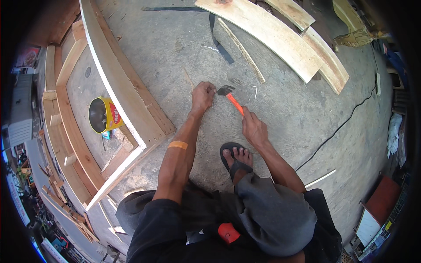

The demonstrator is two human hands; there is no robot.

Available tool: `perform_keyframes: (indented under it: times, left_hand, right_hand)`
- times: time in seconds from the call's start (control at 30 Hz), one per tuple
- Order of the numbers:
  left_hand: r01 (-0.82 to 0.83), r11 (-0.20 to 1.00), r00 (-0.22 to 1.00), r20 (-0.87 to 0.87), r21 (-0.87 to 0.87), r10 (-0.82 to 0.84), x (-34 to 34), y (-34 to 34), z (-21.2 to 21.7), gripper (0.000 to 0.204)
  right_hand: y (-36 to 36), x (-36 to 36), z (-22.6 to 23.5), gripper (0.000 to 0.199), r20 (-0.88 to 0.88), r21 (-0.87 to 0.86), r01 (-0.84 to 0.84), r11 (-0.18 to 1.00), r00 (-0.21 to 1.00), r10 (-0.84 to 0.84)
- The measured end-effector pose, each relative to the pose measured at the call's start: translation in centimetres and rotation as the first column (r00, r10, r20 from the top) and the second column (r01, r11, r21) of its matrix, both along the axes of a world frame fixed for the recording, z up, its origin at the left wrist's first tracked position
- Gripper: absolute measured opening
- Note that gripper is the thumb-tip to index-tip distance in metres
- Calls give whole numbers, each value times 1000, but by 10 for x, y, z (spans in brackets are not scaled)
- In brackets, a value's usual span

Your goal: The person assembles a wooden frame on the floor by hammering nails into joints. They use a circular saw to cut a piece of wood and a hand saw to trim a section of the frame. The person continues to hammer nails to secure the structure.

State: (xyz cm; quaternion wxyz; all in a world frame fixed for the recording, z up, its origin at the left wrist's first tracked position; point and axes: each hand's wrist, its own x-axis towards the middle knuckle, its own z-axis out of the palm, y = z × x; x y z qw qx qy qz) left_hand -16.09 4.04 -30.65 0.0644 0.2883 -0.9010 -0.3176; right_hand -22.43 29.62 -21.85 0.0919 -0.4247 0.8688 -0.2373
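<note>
In my right hand (255, 128) is a claw hammer (236, 103) with an orange handle and a dark metal head. The head is low over the concrete floor, just right of my left hand (203, 96). The fingers of that left hand are pinched together at the floor; whatever they hold is too small or hidden to name. A thin wood sliver (188, 77) lies just beyond the left hand. My sandalled foot (237, 157) rests on the floor below the hammer.
A large wooden frame (115, 72) stands at left, with a yellow bucket (101, 115) inside it. Curved boards (272, 35) lie at the far right, near a narrow wood strip (242, 51) and a black strap (221, 49). A black cable (335, 133) crosses the floor at right.
</note>
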Motion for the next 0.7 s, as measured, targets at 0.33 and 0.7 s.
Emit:
perform_keyframes:
  times: [0.33, 0.7]
  left_hand:
    - [-19, 993, 999, -49, 116, 25, 3, 12, 45, 7]
    - [330, 934, 888, 292, 134, -356, 51, -3, 269, 19]
  right_hand:
    - [18, 6, -12, 38, 179, -249, 141, 958, 979, -98]
    - [57, 17, -17, 37, 560, 34, 351, 936, 769, -308]
